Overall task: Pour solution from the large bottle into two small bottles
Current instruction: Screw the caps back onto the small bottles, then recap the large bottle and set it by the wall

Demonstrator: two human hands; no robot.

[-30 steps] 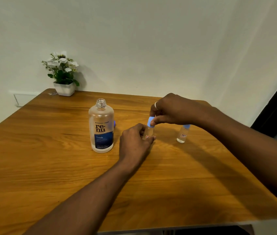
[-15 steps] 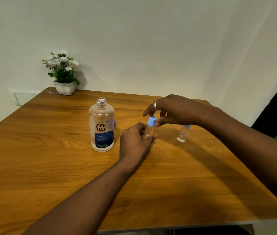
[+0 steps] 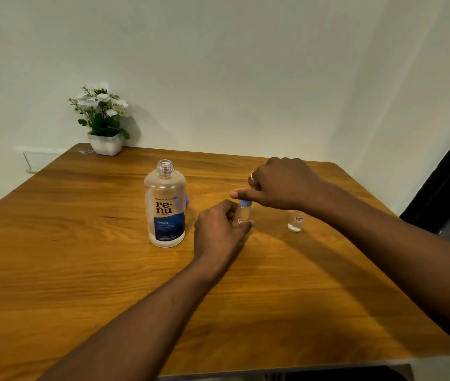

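— Steadying the near small bottle [image 3: 241, 214] with the left hand [image 3: 218, 229], is that it?

— Yes: the left hand's fingers curl round the body, pinching it upright on the table [image 3: 81, 257], while the right hand [image 3: 279, 185] comes over from above, thumb and forefinger pressed on its blue cap [image 3: 245, 203].

— And the other small bottle [image 3: 295, 222]?

— It stands just under the right wrist, untouched; its top is hidden by the arm.

— Where is the large bottle [image 3: 165, 207]?

— Upright just left of the left hand, neck open, apart from the fingers.

— How will these handle?

— The small bottle looks light, stiff and smooth, likely to tip or spin, so gripping low on the body while the cap turns seems right. The large one appears partly full and heavier; taking it round the labelled middle should give control, since its neck is wide for so narrow a target.
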